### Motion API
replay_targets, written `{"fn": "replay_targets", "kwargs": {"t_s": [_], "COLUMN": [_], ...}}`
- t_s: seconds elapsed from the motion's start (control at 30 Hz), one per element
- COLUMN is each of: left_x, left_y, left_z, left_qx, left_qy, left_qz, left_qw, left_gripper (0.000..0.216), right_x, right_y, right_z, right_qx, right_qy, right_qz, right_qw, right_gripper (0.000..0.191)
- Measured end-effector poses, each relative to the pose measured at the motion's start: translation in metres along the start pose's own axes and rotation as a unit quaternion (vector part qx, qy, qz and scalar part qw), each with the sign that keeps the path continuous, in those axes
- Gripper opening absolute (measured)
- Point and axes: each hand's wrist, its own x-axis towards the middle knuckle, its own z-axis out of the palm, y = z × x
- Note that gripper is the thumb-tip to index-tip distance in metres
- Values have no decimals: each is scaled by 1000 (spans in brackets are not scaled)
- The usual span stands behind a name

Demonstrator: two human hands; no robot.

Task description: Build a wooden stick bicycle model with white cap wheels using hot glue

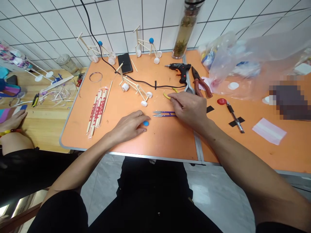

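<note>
Beside the table's front edge my left hand (130, 126) is closed, with a small round blue piece (145, 123) between its thumb and fingertips. My right hand (190, 106) is bent over the table with its fingertips pinched at a curved yellow piece (166, 95). A second yellow bit shows just behind those fingers. Purple-handled thread snips (164, 114) lie with their blades pointing left, their handle end hidden under my right hand. Behind my hands a stick model with white wheels (136, 86) rests on the table.
Two similar models (148, 45) with blue balls stand by the tiled wall. A glue gun (179, 69), pliers (201, 82), a pen (235, 117) and a plastic bag (243, 64) are on the right. Packed chopsticks (97, 111) lie left; another person's hand (14, 119) is far left.
</note>
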Motion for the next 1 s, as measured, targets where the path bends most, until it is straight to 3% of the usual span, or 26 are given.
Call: {"fn": "replay_targets", "kwargs": {"t_s": [0.13,0.23,0.37,0.47,0.77,0.83,1.0], "left_x": [7,13,33,55,89,88,84], "left_y": [-3,-2,6,12,13,13,21], "left_z": [8,7,3,-1,-4,2,23], "left_qx": [-61,-188,-407,-491,-569,-609,-725], "left_qy": [33,74,76,51,27,39,41], "left_qz": [-5,-18,-58,-70,-40,-51,-105], "left_qw": [998,979,908,867,821,791,679], "left_gripper": [22,6,31,52,64,60,39], "right_x": [-5,-9,-11,-9,-2,-3,-6], "right_y": [-8,-15,-27,-29,-10,-11,-21], "right_z": [4,8,8,6,12,13,11], "right_qx": [1,54,177,242,266,254,220], "right_qy": [-1,1,-18,-12,3,20,63], "right_qz": [-7,-29,-65,-105,-130,-119,-58], "right_qw": [1000,998,982,965,955,960,972], "right_gripper": [37,35,30,34,30,29,21]}}
